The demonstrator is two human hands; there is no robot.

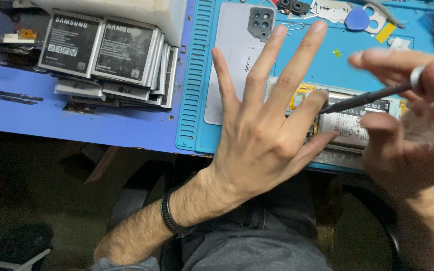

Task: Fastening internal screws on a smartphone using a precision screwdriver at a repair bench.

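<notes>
**A:** What are the hands doing?

**B:** The right hand (408,120) pinches a thin dark screwdriver (367,95) between thumb and fingers near its upper end. The hand is blurred, so the exact finger placement is hard to tell. The tool slants down and to the left from that pinch, and its tip ends at the opened phone (350,125).

**A:** And the other hand?

**B:** The left hand (264,135) is spread wide, fingers fanned and holding nothing. It sits just left of the tool tip, palm down, with its index finger touching or nearly touching the tip. A dark bracelet (169,216) circles that wrist.

**A:** Where is the phone relative to the pinch?

**B:** Below and to the left of it, lying flat with its back off, so the pale battery and a yellowish part show. The spread hand covers its left portion and the right hand its right end.

**A:** What lies beyond?

**B:** The phone rests on a blue work mat (197,75). Past the spread fingers lies a pale grey back cover (234,55) with a dark camera block. Farther from the tool, near the mat's far edge, sits a blue pick (357,19) among small metal parts. Well off to the left, beyond the mat, a stack of flat phone batteries (111,60) rests on the blue table (26,120).
</notes>
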